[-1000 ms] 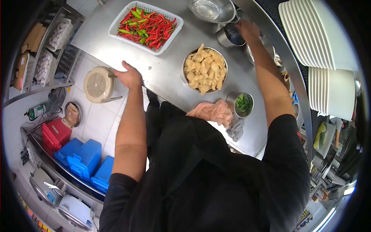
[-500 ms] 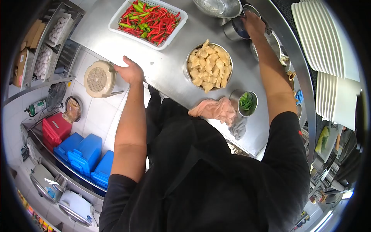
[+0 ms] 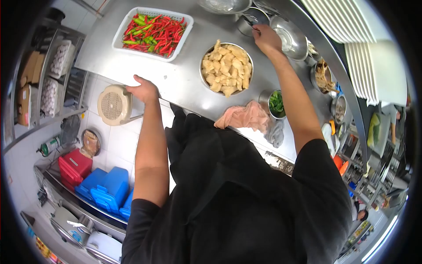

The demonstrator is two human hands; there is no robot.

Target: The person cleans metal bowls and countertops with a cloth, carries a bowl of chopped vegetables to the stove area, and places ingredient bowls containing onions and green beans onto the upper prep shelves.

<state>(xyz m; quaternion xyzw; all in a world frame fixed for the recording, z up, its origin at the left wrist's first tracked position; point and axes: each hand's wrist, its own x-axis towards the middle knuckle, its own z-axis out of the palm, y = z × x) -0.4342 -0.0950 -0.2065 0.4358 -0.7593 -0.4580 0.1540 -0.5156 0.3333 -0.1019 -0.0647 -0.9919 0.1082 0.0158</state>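
My right hand (image 3: pixel 267 40) is closed at the near side of a small steel pot (image 3: pixel 246 29) at the back of the steel table. Its fingers pinch what looks like a thin dark handle reaching into the pot. My left hand (image 3: pixel 145 89) is at the table's front edge, thumb apart from the fingers, holding nothing. Below it in view is a beige plastic stool (image 3: pixel 115 104) on the floor. Between my arms stands a round steel bowl (image 3: pixel 203 78) heaped with pale battered pieces (image 3: pixel 226 66). A steel cup with green leaves (image 3: pixel 276 102) is beside my right forearm.
A white basket (image 3: pixel 118 40) of red and green chillies (image 3: pixel 154 35) sits at the back left. Pink cloth (image 3: pixel 246 116) and grey cloth (image 3: pixel 275 134) lie at the front edge. Steel bowls (image 3: pixel 295 44) and stacked white plates (image 3: pixel 362 72) line the right. Blue bins (image 3: pixel 110 187) are lower left.
My right hand has come away from the far pot's rim, toward me and to the left. My left hand keeps its thumb-out pose. The whole view has shifted with my head.
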